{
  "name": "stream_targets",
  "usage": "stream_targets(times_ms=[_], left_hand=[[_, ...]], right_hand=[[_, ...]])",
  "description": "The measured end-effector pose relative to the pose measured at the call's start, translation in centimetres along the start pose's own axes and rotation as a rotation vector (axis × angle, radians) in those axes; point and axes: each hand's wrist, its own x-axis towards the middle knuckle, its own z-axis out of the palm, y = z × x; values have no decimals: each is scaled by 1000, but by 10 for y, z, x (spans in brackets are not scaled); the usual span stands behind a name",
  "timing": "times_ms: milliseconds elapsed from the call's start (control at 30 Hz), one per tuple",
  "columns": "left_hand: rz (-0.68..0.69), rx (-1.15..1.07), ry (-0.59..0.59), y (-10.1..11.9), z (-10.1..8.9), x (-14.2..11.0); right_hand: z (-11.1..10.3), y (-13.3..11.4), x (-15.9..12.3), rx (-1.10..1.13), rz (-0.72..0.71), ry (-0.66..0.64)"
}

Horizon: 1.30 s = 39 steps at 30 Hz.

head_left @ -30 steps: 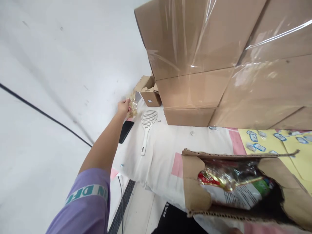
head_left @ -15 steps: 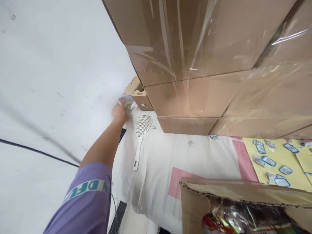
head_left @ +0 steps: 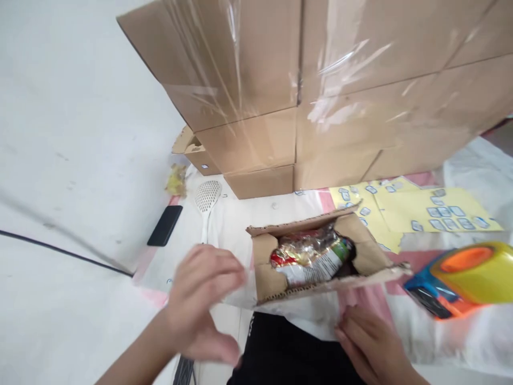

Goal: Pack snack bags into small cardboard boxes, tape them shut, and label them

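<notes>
An open cardboard box (head_left: 360, 259) holding shiny snack packets (head_left: 310, 254) sits in front of me on the white and pink cloth. My left hand (head_left: 204, 302) hovers just left of the box, fingers spread and blurred, holding nothing. My right hand (head_left: 372, 345) rests under the box's near edge, fingers partly curled against white wrapping; whether it grips anything is unclear. A crumpled piece of yellowish plastic (head_left: 176, 180) lies by the wall at the far left.
A tall stack of film-wrapped cartons (head_left: 320, 80) fills the back, with a small open carton (head_left: 196, 155) at its left. A white slotted spoon (head_left: 206, 200), a black phone (head_left: 165, 225), yellow sticker sheets (head_left: 420, 206) and an orange-and-blue tape dispenser (head_left: 460, 278) lie around.
My left arm was stretched to the far corner holding the crumpled plastic; the plastic now lies there and the hand has come back beside the box. The view has swung right.
</notes>
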Motion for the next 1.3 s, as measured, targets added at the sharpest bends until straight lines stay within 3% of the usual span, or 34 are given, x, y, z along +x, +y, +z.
stream_targets(times_ms=[33, 100, 167, 333, 400, 467, 567, 700, 800, 1033, 1133, 1300], left_hand=[[50, -26, -121, 21, 6, 0], [97, -24, -245, 48, 19, 6], [128, 25, -224, 59, 31, 11], [451, 263, -134, 69, 39, -5], [424, 278, -130, 73, 37, -20], [313, 266, -74, 74, 37, -29], [70, 208, -8, 65, 42, -26], [-373, 85, -51, 40, 60, -3], [-517, 92, -100, 25, 69, 11], [-275, 216, -313, 33, 58, 42], [-196, 311, -340, 43, 61, 47], [-23, 369, -305, 54, 75, 27]], right_hand=[[-8, 2, 1, -30, 43, -18], [-25, 9, 1, -125, 116, -71], [-44, 19, -1, -212, 171, -78], [-89, 43, -23, -304, 233, 79], [-101, 46, -34, -308, 272, 143], [-108, 44, -38, -261, 309, 159], [-107, 33, -27, -136, 273, 175], [-94, 18, 14, 22, 113, 195], [-81, 17, 50, 163, 102, 182], [-63, 50, 110, 509, 281, 220], [-61, 61, 107, 577, 281, 212], [-59, 59, 78, 609, 206, 183]])
